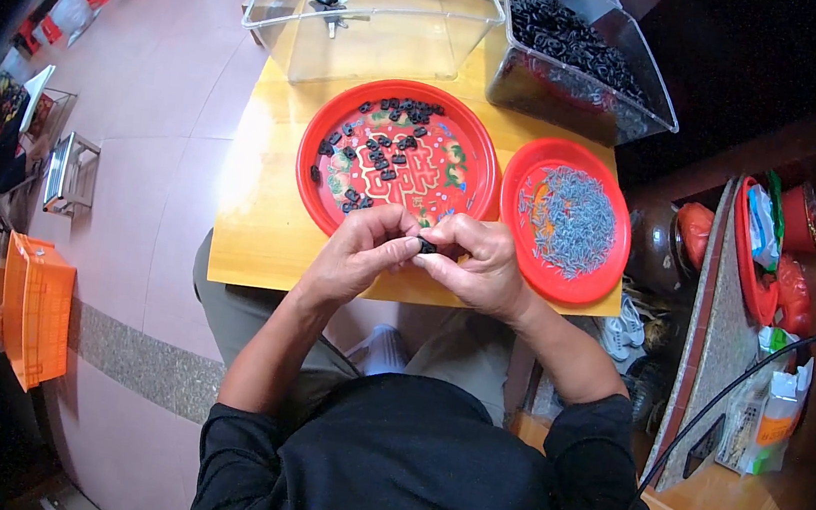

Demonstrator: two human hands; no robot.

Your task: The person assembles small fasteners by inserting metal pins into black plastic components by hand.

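My left hand [359,258] and my right hand [483,266] meet above the table's front edge. Between their fingertips they pinch a small black plastic part [426,246], whose finer shape the fingers hide. Just beyond them lies a large red tray [306,168] with a printed pattern. Loose black plastic parts [379,159] are scattered over its left and far areas. To its right a smaller red plate [565,292] bears a heap of thin grey metal pieces that look like screws [573,218].
Behind the trays stand a clear plastic bin [380,62], with keys [331,11] showing there, and another clear bin [586,109] full of black parts [568,42]. An orange crate [34,311] is at the left. A black cable [713,406] crosses the right side.
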